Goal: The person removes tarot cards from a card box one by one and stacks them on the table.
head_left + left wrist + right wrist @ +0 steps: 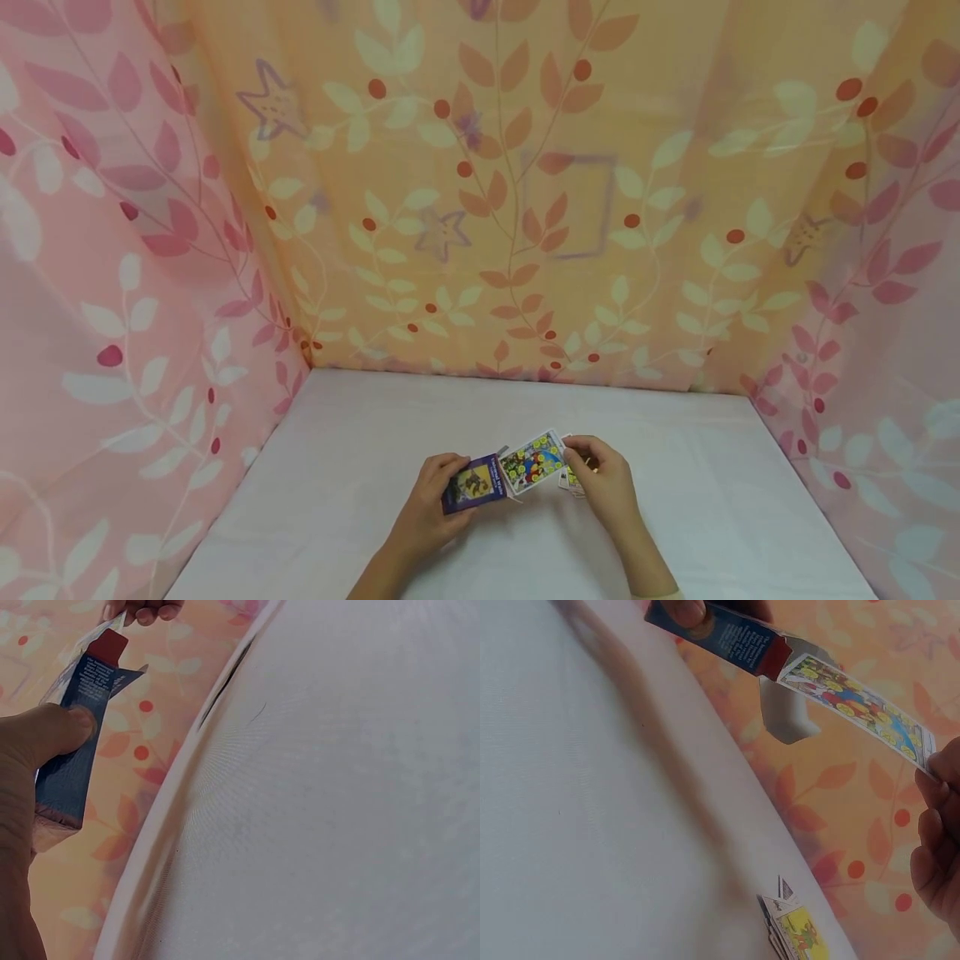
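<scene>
My left hand (433, 500) grips a dark blue card box (474, 485) with a yellow picture on its front, the thumb pressed on its narrow side in the left wrist view. The box's end is open toward the right, with a red inner flap (778, 658) showing. My right hand (606, 483) pinches the far end of a tarot card (534, 461) printed with yellow discs and a blue-and-red figure. The card's other end sits at the box's mouth. A loose pile of cards (804, 930) lies on the table below the right hand, partly hidden by it in the head view.
A white cloth covers the table (337, 442). Behind it hangs an orange curtain (495, 275) with leaf patterns, and pink curtains stand at the left (135, 333) and right (900, 375) edges.
</scene>
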A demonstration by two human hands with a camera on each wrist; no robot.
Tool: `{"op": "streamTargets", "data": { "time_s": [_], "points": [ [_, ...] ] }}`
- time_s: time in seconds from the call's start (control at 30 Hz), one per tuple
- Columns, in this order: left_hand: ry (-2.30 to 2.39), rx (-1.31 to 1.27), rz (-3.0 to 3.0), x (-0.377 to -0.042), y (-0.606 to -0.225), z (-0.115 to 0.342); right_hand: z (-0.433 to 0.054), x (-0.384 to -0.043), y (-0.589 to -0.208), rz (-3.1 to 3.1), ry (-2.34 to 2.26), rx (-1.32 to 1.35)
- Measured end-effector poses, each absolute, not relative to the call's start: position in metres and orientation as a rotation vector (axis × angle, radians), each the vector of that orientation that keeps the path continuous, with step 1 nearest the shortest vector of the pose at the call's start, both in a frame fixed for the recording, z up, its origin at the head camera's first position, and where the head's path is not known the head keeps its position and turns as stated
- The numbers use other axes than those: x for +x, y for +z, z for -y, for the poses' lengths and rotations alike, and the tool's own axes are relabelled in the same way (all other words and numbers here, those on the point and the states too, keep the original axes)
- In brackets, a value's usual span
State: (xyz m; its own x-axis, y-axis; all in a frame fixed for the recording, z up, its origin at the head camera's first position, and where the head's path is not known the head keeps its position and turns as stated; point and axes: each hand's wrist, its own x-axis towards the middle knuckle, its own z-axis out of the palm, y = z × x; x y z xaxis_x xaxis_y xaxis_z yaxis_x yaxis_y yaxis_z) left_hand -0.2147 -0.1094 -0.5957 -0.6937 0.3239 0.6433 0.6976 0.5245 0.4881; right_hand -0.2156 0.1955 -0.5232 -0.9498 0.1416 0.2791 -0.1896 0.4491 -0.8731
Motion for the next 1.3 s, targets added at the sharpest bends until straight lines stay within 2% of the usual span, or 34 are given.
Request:
{"op": "streamTargets", "data": {
  "time_s": [0.83, 1.3],
  "points": [
    [-1.041, -0.816, 2.280, -0.214, -0.595, 0.109, -0.219, -0.223, -0.524, 2.394, 1.398, 0.056],
    [-1.042, -0.819, 2.300, -0.215, -0.596, 0.109, -0.243, -0.236, -0.524, 2.475, 1.262, 0.152]
  ]
}}
